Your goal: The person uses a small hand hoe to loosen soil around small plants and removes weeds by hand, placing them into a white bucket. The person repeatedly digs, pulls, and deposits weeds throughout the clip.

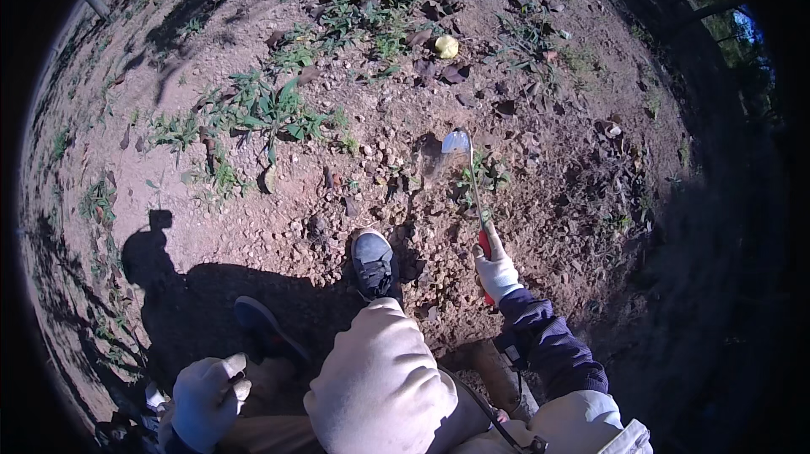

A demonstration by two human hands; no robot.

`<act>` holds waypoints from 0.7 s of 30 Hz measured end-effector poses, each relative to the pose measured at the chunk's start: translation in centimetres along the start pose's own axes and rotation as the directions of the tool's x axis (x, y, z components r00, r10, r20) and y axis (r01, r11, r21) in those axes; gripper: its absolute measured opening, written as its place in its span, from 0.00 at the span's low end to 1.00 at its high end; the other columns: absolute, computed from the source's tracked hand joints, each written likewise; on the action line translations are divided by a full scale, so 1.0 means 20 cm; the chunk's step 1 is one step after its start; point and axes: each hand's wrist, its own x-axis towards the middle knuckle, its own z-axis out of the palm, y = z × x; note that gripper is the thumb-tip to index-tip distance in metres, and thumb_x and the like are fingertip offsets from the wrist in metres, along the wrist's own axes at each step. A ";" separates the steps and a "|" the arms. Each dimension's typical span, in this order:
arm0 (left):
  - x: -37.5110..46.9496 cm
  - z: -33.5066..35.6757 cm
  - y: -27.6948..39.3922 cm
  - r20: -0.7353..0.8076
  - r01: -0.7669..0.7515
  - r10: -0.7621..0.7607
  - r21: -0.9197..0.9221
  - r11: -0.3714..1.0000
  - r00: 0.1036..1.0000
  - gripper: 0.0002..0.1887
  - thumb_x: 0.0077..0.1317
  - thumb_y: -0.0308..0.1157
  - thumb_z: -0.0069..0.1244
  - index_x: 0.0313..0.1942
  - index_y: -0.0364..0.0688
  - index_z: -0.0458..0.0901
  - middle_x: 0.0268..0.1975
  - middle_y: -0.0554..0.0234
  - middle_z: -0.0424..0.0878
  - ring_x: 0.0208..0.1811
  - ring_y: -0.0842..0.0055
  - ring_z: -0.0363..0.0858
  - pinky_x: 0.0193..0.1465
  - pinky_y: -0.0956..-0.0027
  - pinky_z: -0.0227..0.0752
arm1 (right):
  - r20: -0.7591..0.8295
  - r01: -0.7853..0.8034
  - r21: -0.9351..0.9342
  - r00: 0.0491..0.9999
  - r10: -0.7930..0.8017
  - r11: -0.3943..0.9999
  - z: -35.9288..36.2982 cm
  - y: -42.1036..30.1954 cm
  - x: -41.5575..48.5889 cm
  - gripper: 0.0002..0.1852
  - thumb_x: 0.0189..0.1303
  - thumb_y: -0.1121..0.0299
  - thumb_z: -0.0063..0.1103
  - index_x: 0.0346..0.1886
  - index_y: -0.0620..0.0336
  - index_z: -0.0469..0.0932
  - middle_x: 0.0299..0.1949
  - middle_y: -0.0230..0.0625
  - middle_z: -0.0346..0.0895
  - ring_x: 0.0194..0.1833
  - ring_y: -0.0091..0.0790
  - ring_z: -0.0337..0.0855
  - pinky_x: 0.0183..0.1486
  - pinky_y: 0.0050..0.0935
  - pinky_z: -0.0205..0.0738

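Observation:
My right hand [497, 267], in a pale work glove, grips the red handle of a hand hoe [474, 182]. The hoe's thin metal shank reaches forward, and its shiny blade [455, 141] is over the soil beside a small green weed [490, 172]. My left hand [212, 394], gloved as well, is at the lower left near my leg, its fingers curled; a small dark thing shows between thumb and fingers, but I cannot tell what it is or whether it is held.
Green weeds [272, 109] and dry leaves lie on the stony soil ahead. A yellowish round fruit [447, 46] sits further off. My shoe [373, 261] stands near the loosened earth. A post [95, 3] rises at the far left, and tree branches show at the upper right.

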 end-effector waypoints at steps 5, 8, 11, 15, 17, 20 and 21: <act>0.01 -0.01 -0.02 -0.004 -0.046 0.046 0.086 0.995 0.999 0.14 0.51 0.27 0.54 0.40 0.38 0.79 0.25 0.54 0.74 0.25 0.59 0.76 0.25 0.62 0.67 | -0.253 -0.073 -0.022 0.965 0.065 0.997 -0.05 -0.56 0.78 0.35 0.60 0.60 0.49 0.71 0.40 0.50 0.46 0.50 0.79 0.43 0.45 0.83 0.46 0.36 0.75; 0.00 -0.01 -0.03 0.031 -0.014 0.012 0.067 0.998 0.999 0.14 0.50 0.28 0.54 0.40 0.37 0.78 0.25 0.54 0.75 0.25 0.58 0.76 0.25 0.61 0.67 | -0.153 -0.174 -0.034 0.974 0.167 0.984 0.09 -0.57 0.77 0.37 0.59 0.59 0.49 0.72 0.39 0.46 0.45 0.52 0.79 0.44 0.48 0.83 0.48 0.38 0.74; 0.00 -0.01 -0.05 0.004 -0.003 0.003 0.057 0.998 1.000 0.15 0.50 0.28 0.54 0.40 0.37 0.78 0.25 0.54 0.75 0.25 0.58 0.76 0.25 0.62 0.67 | -0.031 -0.124 -0.166 0.992 0.121 0.978 0.20 -0.33 0.43 0.37 0.61 0.54 0.51 0.71 0.34 0.46 0.38 0.50 0.79 0.38 0.47 0.83 0.43 0.37 0.75; 0.00 -0.01 -0.06 0.020 0.007 -0.008 0.043 0.999 1.000 0.16 0.50 0.28 0.54 0.42 0.38 0.78 0.26 0.54 0.77 0.26 0.58 0.78 0.26 0.62 0.69 | 0.158 -0.069 -0.146 0.983 0.093 0.987 0.17 -0.03 -0.01 0.38 0.61 0.58 0.55 0.71 0.29 0.46 0.44 0.55 0.78 0.48 0.52 0.81 0.52 0.37 0.71; 0.01 -0.02 -0.06 0.026 -0.002 0.001 0.014 1.000 1.000 0.17 0.49 0.28 0.55 0.42 0.39 0.78 0.27 0.54 0.78 0.27 0.58 0.79 0.26 0.63 0.71 | 0.233 -0.024 -0.099 0.971 0.047 0.995 0.13 0.02 -0.15 0.38 0.60 0.60 0.56 0.71 0.28 0.48 0.44 0.54 0.79 0.47 0.52 0.81 0.51 0.37 0.71; 0.01 -0.04 -0.05 0.158 -0.001 -0.008 0.057 0.998 0.987 0.12 0.62 0.26 0.50 0.46 0.36 0.79 0.34 0.55 0.81 0.31 0.69 0.79 0.35 0.71 0.73 | 0.111 -0.013 0.037 0.994 0.009 0.999 0.02 -0.10 -0.02 0.35 0.60 0.62 0.58 0.70 0.28 0.54 0.41 0.49 0.80 0.42 0.41 0.83 0.47 0.32 0.74; 0.01 -0.05 -0.05 0.140 -0.001 -0.004 0.036 0.999 0.990 0.13 0.61 0.27 0.51 0.46 0.36 0.79 0.34 0.54 0.80 0.31 0.66 0.79 0.35 0.70 0.73 | 0.113 -0.209 0.037 0.973 0.204 0.977 -0.07 -0.16 0.11 0.34 0.61 0.60 0.57 0.70 0.30 0.54 0.40 0.48 0.80 0.40 0.40 0.83 0.45 0.33 0.75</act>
